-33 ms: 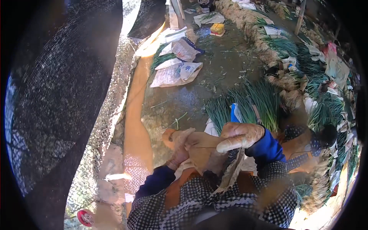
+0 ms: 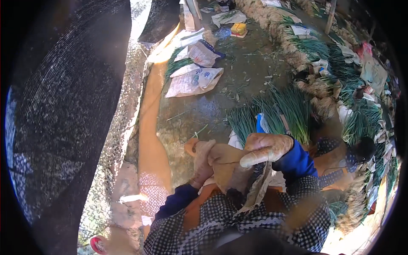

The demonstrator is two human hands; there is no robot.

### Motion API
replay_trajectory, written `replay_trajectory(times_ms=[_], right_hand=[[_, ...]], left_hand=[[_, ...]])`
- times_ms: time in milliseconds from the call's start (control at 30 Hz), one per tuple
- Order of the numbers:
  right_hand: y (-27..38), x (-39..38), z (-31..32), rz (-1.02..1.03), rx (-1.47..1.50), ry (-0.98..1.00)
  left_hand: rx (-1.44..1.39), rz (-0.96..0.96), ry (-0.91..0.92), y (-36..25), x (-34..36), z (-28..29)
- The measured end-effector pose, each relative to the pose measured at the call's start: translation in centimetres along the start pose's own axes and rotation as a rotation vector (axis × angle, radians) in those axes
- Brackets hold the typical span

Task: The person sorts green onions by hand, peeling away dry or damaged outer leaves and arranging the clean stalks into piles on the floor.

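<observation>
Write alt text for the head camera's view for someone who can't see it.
A person's left hand and right hand hold a tan, cloth-like piece over a checked garment. Long green stalks lie beyond, with pale sacks farther off and dark netting on the left.

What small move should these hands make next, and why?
Perhaps ease the left hand gently away from the right hand: both appear to hold the creased tan sheet, one at each side, so a light pull might smooth its folds.
</observation>
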State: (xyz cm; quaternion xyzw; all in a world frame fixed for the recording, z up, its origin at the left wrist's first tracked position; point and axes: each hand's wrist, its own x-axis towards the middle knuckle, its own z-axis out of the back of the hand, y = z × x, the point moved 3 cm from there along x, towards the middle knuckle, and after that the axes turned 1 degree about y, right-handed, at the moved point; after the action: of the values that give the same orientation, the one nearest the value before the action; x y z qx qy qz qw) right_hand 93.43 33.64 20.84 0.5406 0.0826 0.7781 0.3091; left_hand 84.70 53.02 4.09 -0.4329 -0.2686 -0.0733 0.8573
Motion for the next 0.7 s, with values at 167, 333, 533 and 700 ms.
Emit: replay_trajectory(times_ms=[167,333,533,700], right_hand=[[-9.8,4.2,9.8,0.079,0.091,0.013],[-17.8,1.6,20.9,-0.25,0.277,-0.045],[-26.4,-1.4,33.5,-0.161,-0.118,-0.114],[-30.4,-2.4,44.7,-0.294,-0.076,-0.182]], left_hand=[[-0.309,0.414,-0.23,21.6,6.9,0.5],[-0.041,0.122,0.308,26.2,25.6,-6.0],[-0.766,-0.182,1.162,26.1,42.6,-16.4],[-0.817,-0.062,1.313,31.1,53.8,-25.8]])
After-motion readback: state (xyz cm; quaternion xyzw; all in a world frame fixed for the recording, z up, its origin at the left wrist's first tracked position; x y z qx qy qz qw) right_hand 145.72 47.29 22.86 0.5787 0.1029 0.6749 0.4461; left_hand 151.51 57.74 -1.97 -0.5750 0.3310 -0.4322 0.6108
